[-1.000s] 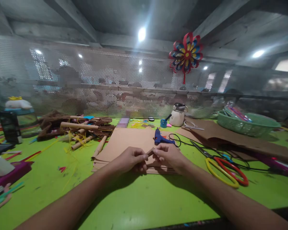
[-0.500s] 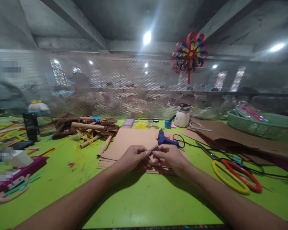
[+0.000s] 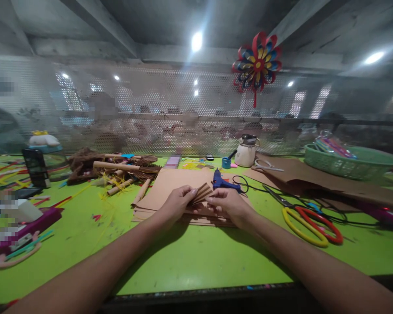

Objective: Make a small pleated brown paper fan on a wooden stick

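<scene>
1. Pinching from both sides: the left hand (image 3: 177, 203) and the right hand (image 3: 227, 205) each closed thumb and fingertips on one small pleated strip of brown paper (image 3: 201, 193), which fanned open upward between them.
2. Location of the strip: held just above the flat stack of brown card sheets (image 3: 165, 185), near the middle of the lime-green surface (image 3: 190, 261). Whether its lower edge touched the stack could not be told.
3. Step in hand, as a judgement: pleating the strip, with the folds gathered at the lower end and spread at the upper.
4. Call of a further move, as a judgement: a firm pinch at the gathered end, so that the pleats did not spring apart, and even creases.
5. Just beyond the hands: a blue hot-glue gun (image 3: 221, 182) lay on the card stack, its black cord trailing to the right.
6. To the right: large scissors with yellow and red loop handles (image 3: 311, 222), lying apart from the hands.
7. To the left: a heap of rolled tan paper sticks and brown fringe (image 3: 118, 168).
8. Far right: a green plastic mesh basket (image 3: 347, 165).
9. Overhead: a red, blue and yellow paper pinwheel (image 3: 257, 65), hung on the perforated screen.
</scene>
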A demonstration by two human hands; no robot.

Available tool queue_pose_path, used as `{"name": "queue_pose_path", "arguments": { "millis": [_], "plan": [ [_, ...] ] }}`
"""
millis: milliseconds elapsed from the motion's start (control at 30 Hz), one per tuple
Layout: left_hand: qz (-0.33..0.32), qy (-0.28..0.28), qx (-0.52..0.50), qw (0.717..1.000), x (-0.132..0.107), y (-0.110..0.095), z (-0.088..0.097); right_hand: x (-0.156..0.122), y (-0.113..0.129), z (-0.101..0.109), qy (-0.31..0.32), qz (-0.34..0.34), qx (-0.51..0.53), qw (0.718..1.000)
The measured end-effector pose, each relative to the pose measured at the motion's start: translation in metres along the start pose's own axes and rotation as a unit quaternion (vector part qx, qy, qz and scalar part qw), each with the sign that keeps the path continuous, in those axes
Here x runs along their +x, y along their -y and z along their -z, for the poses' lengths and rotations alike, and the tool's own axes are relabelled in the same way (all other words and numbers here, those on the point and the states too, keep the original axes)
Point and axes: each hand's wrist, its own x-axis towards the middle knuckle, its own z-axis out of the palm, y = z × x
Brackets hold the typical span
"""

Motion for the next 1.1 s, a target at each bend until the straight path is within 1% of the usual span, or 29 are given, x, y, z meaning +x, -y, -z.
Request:
{"name": "queue_pose_path", "arguments": {
  "millis": [100, 167, 233, 333, 400, 500, 567, 633, 733, 800, 867, 933, 1000, 1100],
  "plan": [
    [-0.040, -0.028, 0.075, 0.996, 0.003, 0.002, 0.004, -0.001, 0.000, 0.002, 0.006, -0.002, 0.003, 1.000],
    [-0.068, -0.050, 0.136, 0.987, 0.005, 0.002, 0.006, -0.001, 0.000, 0.003, 0.016, -0.008, 0.004, 1.000],
    [-0.084, -0.058, 0.184, 0.978, 0.005, 0.001, 0.006, -0.001, 0.000, 0.004, 0.031, -0.011, 0.010, 0.999],
    [-0.083, -0.046, 0.204, 0.974, 0.003, -0.004, 0.004, 0.000, 0.001, 0.004, 0.040, -0.011, 0.032, 0.999],
    [-0.082, -0.046, 0.204, 0.974, 0.000, -0.007, 0.001, -0.001, 0.003, 0.003, 0.030, -0.012, 0.049, 0.998],
    [-0.099, -0.067, 0.192, 0.974, -0.002, -0.010, -0.002, -0.002, 0.005, 0.002, 0.021, -0.016, 0.066, 0.997],
    [-0.109, -0.087, 0.176, 0.974, -0.002, -0.011, -0.002, -0.002, 0.005, 0.001, 0.024, -0.007, 0.060, 0.998],
    [-0.112, -0.107, 0.164, 0.974, -0.002, -0.012, -0.002, -0.002, 0.004, 0.001, 0.031, 0.008, 0.045, 0.998],
    [-0.102, -0.127, 0.136, 0.977, -0.002, -0.014, 0.000, -0.002, 0.002, 0.001, 0.042, 0.011, 0.034, 0.998],
    [-0.076, -0.113, 0.092, 0.986, -0.002, -0.014, 0.002, -0.002, 0.002, 0.001, 0.042, 0.009, 0.030, 0.999],
    [-0.040, -0.078, 0.037, 0.996, -0.003, -0.012, 0.004, -0.002, 0.002, 0.001, 0.042, 0.009, 0.027, 0.999],
    [-0.012, -0.044, -0.005, 0.999, -0.003, -0.010, 0.005, -0.001, 0.002, 0.002, 0.042, 0.007, 0.027, 0.999],
    [-0.004, -0.032, -0.021, 0.999, -0.002, -0.006, 0.006, 0.000, 0.002, 0.003, 0.041, 0.004, 0.028, 0.999],
    [-0.013, -0.030, -0.021, 0.999, -0.002, -0.003, 0.006, -0.001, 0.003, 0.003, 0.049, -0.002, 0.019, 0.999]
  ]
}}
